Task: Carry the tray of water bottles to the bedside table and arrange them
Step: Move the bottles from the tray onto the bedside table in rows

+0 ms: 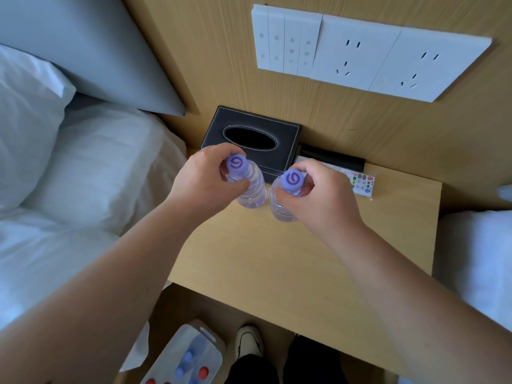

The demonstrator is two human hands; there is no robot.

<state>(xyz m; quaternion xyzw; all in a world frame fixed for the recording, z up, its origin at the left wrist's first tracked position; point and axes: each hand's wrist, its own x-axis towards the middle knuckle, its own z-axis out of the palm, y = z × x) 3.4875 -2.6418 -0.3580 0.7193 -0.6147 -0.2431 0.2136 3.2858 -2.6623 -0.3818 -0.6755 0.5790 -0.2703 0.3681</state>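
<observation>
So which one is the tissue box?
Look at the wooden bedside table next to the bed. At its back, against the wall, sits the tissue box, just behind the two bottles. It's the only black thing with white stitching and an oval hole on top.

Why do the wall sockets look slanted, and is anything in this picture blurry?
Head view: the wide-angle lens bends straight lines, so the socket panel tilts and the bedside table splays. Soft, even light with faint shadows. The tray on the floor at the bottom edge is blurred, while both bottle caps stay sharp.
</observation>
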